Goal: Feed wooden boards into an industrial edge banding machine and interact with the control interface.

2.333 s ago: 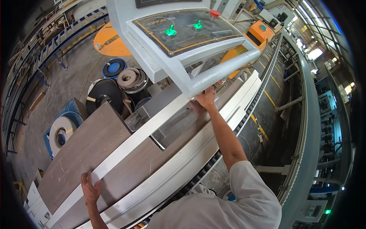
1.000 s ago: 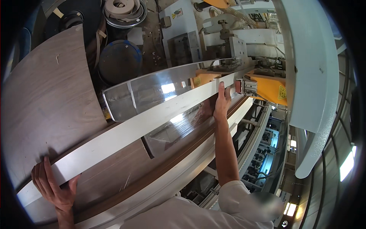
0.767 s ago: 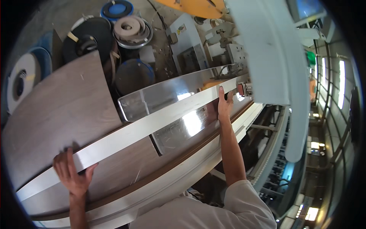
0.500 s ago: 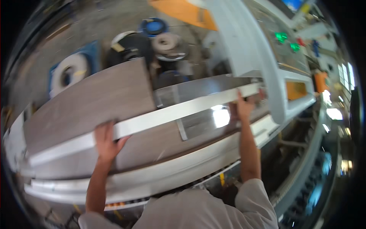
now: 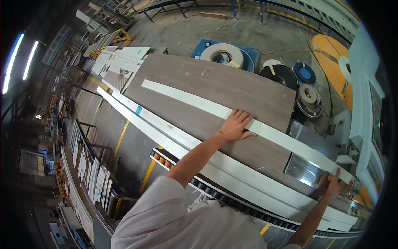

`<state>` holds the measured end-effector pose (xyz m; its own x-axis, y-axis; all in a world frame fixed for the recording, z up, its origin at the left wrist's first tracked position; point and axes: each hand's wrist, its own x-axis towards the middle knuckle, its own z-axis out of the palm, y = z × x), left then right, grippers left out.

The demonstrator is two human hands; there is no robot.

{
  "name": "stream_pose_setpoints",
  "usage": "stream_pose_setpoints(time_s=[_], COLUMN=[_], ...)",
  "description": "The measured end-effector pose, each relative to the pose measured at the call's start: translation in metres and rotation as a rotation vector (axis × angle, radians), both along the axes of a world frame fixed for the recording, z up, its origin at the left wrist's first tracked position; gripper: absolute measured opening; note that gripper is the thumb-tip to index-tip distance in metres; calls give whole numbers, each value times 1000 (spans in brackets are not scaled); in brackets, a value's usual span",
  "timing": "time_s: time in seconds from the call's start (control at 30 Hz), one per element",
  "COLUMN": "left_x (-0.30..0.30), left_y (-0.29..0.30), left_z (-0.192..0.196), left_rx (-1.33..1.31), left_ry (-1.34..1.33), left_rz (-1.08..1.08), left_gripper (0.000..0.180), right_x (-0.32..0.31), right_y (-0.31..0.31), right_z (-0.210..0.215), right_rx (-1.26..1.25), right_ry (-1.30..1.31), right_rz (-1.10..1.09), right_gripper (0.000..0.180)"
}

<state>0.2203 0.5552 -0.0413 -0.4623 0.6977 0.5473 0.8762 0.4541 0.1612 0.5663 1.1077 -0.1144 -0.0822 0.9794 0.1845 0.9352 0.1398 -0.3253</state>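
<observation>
A long white strip (image 5: 195, 101) lies across a large brown wood-grain panel (image 5: 207, 83) on a machine's feed table. My left hand (image 5: 235, 124) rests flat on the strip near its middle, fingers spread. My right hand (image 5: 335, 184) presses on the strip's far right end, beside a shiny metal plate (image 5: 304, 170). Neither hand grips anything; both lie on top of the strip.
White guide rails (image 5: 174, 130) run along the panel's near edge, above a black conveyor chain (image 5: 232, 199). Rolls of edge banding (image 5: 224, 54) stand on the floor behind the panel: white, black (image 5: 280, 74), blue and grey. A white machine housing (image 5: 365, 103) rises at right. Stacked white boards (image 5: 120, 58) lie at left.
The view swung left, showing the panel's whole length. My left hand slid along the strip toward its middle. My right hand stays at the strip's right end.
</observation>
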Motion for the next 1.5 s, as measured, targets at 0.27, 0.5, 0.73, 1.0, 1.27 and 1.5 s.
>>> stream_pose_setpoints(time_s=[0.27,0.5,0.73,1.0,1.27,1.5], left_x=[-5,11,11,8,8,8], left_y=[21,4,12,11,11,11], left_z=[-3,8,4,-2,-3,-4], left_rx=[67,-34,-99,-89,-83,-79], left_ry=[-90,1,-10,22,42,45], left_rz=[-129,-81,-46,-61,-70,-57], left_gripper=[67,72,71,70,70,70], right_x=[31,-25,-18,-22,-21,-21], right_y=[3,-59,-58,-62,-64,-68], right_z=[0,38,34,46,52,58], right_rx=[163,-6,20,-54,-117,-139], right_ry=[583,97,118,141,146,161], right_rz=[241,2,-32,-40,-55,-48], right_gripper=[73,114,117,119,119,119])
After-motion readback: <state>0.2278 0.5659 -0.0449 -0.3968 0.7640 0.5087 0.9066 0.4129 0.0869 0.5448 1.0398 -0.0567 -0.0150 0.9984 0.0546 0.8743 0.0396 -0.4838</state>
